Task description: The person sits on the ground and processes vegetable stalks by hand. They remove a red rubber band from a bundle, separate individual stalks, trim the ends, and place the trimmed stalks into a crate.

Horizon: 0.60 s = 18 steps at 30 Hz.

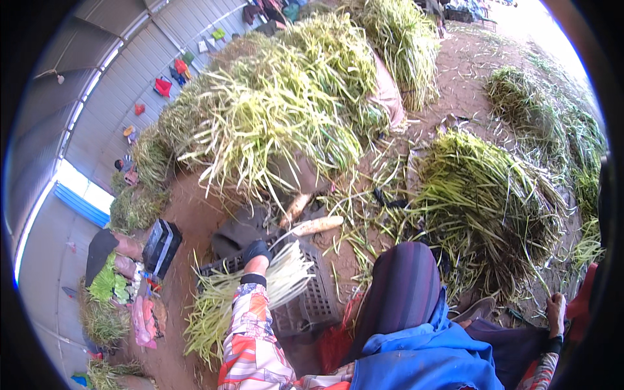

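Observation:
My left hand, in a dark glove, is at the far side of a black plastic crate. A bundle of pale, long-leafed stalks lies across the crate, beneath and beside my hand and forearm; its fingers are mostly hidden, so its hold is unclear. Out at the far right, my bare right hand is closed on the end of a long thin green stalk. This stalk runs up to a large heap of green stalks. Two whitish, earthy cylindrical objects lie beyond the crate.
Big piles of cut leafy stalks rise ahead. More greens lie along the right. A black crate and a pink bag are on the left by the metal wall. Loose leaves litter the earthen floor.

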Each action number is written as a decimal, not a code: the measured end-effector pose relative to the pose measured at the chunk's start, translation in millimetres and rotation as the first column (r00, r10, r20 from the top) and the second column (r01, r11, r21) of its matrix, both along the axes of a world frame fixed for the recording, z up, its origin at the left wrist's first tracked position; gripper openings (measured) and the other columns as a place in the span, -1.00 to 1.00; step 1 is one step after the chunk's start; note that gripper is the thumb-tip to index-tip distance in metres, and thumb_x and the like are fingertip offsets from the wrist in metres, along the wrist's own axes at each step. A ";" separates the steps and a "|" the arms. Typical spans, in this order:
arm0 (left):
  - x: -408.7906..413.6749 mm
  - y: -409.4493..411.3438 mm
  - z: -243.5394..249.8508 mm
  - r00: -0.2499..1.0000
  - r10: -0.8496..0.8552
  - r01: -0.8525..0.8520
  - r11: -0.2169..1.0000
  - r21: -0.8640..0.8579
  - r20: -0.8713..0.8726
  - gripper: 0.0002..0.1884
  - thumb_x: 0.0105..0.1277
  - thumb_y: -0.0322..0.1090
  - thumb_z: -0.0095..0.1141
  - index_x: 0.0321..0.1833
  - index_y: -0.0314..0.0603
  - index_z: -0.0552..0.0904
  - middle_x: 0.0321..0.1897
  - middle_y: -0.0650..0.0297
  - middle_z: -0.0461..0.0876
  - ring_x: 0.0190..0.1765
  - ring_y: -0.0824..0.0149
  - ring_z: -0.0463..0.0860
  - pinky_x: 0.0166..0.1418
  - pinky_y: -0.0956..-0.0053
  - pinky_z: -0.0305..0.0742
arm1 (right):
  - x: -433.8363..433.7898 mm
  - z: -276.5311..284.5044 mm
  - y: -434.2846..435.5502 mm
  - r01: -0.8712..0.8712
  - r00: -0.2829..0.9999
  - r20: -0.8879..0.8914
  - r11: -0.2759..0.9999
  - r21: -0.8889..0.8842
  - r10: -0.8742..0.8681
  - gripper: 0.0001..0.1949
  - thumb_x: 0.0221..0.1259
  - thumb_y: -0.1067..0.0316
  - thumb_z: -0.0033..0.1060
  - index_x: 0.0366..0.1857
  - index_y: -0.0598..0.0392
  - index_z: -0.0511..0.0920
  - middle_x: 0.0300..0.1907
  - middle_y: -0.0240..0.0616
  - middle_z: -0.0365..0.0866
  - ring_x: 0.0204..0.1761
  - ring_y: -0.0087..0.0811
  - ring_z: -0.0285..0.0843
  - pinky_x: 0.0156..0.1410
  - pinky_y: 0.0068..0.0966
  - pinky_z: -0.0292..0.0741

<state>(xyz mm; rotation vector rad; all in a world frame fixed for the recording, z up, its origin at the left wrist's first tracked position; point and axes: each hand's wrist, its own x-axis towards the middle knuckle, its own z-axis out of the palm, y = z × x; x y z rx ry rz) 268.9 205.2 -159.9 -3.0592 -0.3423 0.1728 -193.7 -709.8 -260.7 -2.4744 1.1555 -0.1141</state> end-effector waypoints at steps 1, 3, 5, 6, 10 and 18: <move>2.3 2.8 1.8 1.000 0.002 -0.002 1.000 0.002 -0.003 -0.76 0.22 -0.25 0.15 -0.11 -0.13 0.73 -0.08 -0.08 0.68 0.04 -0.10 0.65 0.11 0.08 0.54 | -1.8 -1.3 2.1 0.045 0.999 -0.010 0.999 -0.009 -0.045 -0.82 0.08 0.35 0.21 -0.45 0.19 0.42 -0.45 -0.10 0.38 -0.34 -0.15 0.39 -0.20 -0.22 0.35; 1.7 7.1 6.2 0.996 0.034 -0.031 0.999 -0.041 0.086 -0.78 0.23 -0.30 0.14 -0.14 -0.12 0.75 -0.11 -0.11 0.68 0.02 -0.11 0.66 0.09 0.11 0.55 | -7.9 -4.5 4.9 0.002 0.994 0.108 0.995 -0.103 0.010 -0.84 0.08 0.37 0.19 -0.45 0.18 0.41 -0.45 -0.12 0.36 -0.35 -0.17 0.38 -0.20 -0.24 0.35; -2.8 14.0 16.6 0.972 0.139 -0.118 0.986 -0.118 0.187 -0.79 0.23 -0.31 0.11 -0.16 -0.11 0.75 -0.12 -0.11 0.67 -0.03 -0.11 0.68 0.05 0.12 0.56 | -15.7 -8.4 4.4 0.031 0.994 0.103 0.996 -0.081 -0.022 -0.84 0.08 0.38 0.19 -0.44 0.18 0.41 -0.45 -0.13 0.35 -0.35 -0.18 0.37 -0.20 -0.26 0.35; -5.8 21.0 27.6 0.945 0.157 -0.104 0.976 -0.191 0.288 -0.79 0.23 -0.32 0.10 -0.17 -0.12 0.76 -0.15 -0.11 0.67 -0.07 -0.12 0.68 0.03 0.12 0.56 | -19.6 -11.0 2.6 0.008 0.994 0.111 0.990 -0.139 0.008 -0.84 0.09 0.38 0.20 -0.45 0.18 0.41 -0.47 -0.13 0.36 -0.38 -0.20 0.37 -0.23 -0.27 0.36; -32.1 51.1 99.2 0.677 0.123 -0.040 0.991 -0.130 0.725 -0.85 0.28 -0.34 0.07 -0.32 -0.19 0.68 -0.38 -0.05 0.66 -0.27 -0.13 0.63 -0.11 0.15 0.53 | -27.3 -23.5 -15.2 0.016 0.989 0.150 0.995 -0.103 0.000 -0.81 0.12 0.35 0.22 -0.49 0.19 0.42 -0.51 -0.14 0.38 -0.43 -0.25 0.37 -0.28 -0.26 0.36; -130.8 97.6 259.5 0.159 -0.363 0.104 0.931 0.350 0.918 -0.84 0.41 -0.38 0.02 -0.21 -0.33 0.63 -0.24 0.04 0.68 -0.17 0.10 0.67 -0.04 0.27 0.54 | -6.4 -39.1 -33.9 -0.043 0.966 0.257 0.996 0.080 0.021 -0.80 0.22 0.35 0.18 -0.47 0.23 0.43 -0.49 -0.17 0.39 -0.55 -0.32 0.40 -0.41 -0.30 0.39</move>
